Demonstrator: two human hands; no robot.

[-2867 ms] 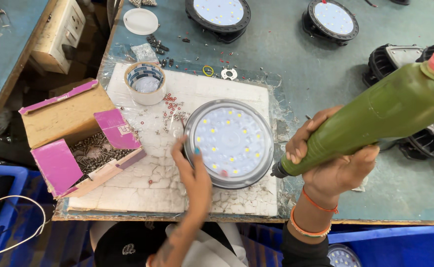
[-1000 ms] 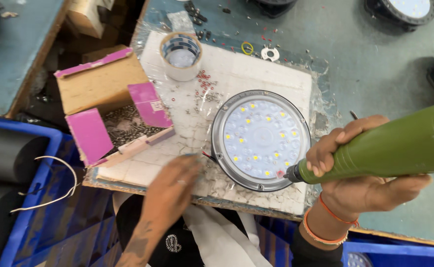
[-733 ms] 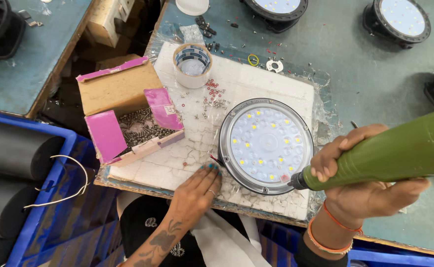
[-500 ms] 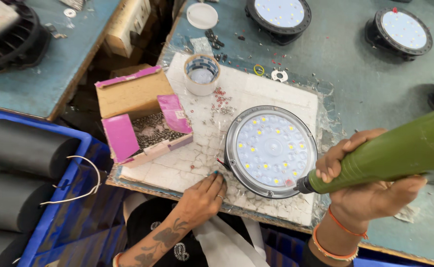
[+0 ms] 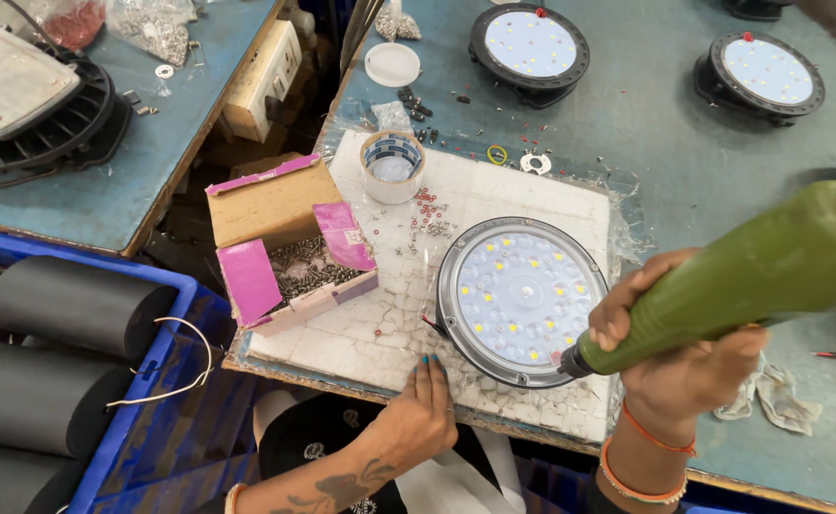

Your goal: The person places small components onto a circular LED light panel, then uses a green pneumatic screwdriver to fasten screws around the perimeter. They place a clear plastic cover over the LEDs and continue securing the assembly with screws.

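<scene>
Right now the round lamp (image 5: 521, 297) lies flat on the white mat (image 5: 494, 190) at the desk's (image 5: 646, 143) near edge. The right hand (image 5: 679, 357), its grip closed around a green power screwdriver (image 5: 722, 281), sets the tip on the lamp's lower right rim. The left hand (image 5: 420, 414) rests open and empty on the mat, just beside the lamp, so I'd say the unsteadied lamp could turn and the tip skid.

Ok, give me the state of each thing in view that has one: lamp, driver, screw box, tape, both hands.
Round LED lamp: flat on the white mat, lens up, unlit.
Green electric screwdriver: gripped by the right hand, tip at the lamp's lower right rim.
Left hand: flat on the mat, empty.
Cardboard screw box: flaps open, screws inside.
Tape roll: lying flat.
</scene>
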